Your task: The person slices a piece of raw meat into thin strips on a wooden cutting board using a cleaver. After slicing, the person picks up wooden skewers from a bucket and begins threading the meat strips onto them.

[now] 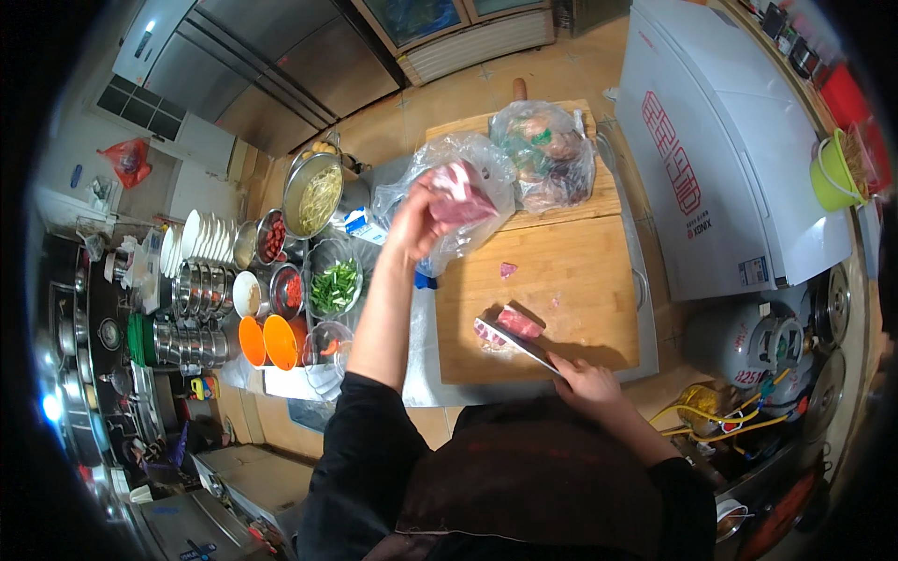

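My left hand (419,217) is closed round a large piece of raw red meat (463,196) with white fat, lifted over a crumpled clear plastic bag (486,154). In my right hand (585,385) is a knife (526,350), its blade low over the wooden cutting board (580,271). A smaller block of raw meat (520,322) lies on the board against the far side of the blade. Pale trimmings (488,335) sit at the blade's tip, partly hidden by it. A small scrap of meat (508,270) rests farther up the board.
Beyond the board, a filled clear plastic bag (543,154) lies on another wooden board (606,187). On the left stand a bowl of chopped green vegetables (337,280), a pot of pale shreds (316,201), orange bowls (283,341) and stacked plates (208,236). A white chest freezer (697,140) stands right.
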A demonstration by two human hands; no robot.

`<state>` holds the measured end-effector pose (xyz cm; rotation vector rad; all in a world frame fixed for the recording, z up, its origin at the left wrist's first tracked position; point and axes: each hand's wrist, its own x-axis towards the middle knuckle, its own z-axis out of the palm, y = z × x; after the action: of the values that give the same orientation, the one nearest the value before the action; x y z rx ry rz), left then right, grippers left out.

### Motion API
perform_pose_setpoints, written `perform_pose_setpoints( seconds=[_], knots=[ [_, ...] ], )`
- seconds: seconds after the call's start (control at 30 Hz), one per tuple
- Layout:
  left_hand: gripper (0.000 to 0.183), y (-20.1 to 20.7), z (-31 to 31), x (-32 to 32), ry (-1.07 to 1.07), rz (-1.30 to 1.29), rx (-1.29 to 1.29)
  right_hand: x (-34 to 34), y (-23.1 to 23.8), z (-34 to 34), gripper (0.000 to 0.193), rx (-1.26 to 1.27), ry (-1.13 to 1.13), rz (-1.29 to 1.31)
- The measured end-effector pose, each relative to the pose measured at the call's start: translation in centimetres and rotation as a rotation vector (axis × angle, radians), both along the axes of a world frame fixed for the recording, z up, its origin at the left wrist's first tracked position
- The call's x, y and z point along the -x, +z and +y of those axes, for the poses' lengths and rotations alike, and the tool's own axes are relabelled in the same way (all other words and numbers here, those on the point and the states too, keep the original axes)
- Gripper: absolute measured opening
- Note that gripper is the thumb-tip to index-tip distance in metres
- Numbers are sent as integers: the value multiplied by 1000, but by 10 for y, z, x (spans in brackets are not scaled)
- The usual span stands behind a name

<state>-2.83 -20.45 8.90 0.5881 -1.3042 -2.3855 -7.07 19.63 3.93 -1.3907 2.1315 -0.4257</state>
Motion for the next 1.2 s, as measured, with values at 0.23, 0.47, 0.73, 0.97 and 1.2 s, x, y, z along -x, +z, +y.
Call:
perform_pose_setpoints(
  seconds=[0.23,0.47,0.73,0.97,1.2],
  knots=[
    [41,-55,-63,60,258,-257,45,0,16,4,58,-54,-17,-131],
    [42,-82,-57,93,404,-859,1492,1,12,10,54,-23,7,-112],
    [22,-9,51,18,-457,-406,1158,20,12,29,60,139,-16,52],
    [48,-52,140,13,-829,-245,1474,23,31,26,63,-92,11,148],
    [38,-57,108,21,-343,-176,1570,12,33,66,59,8,-197,-105]
  ],
)
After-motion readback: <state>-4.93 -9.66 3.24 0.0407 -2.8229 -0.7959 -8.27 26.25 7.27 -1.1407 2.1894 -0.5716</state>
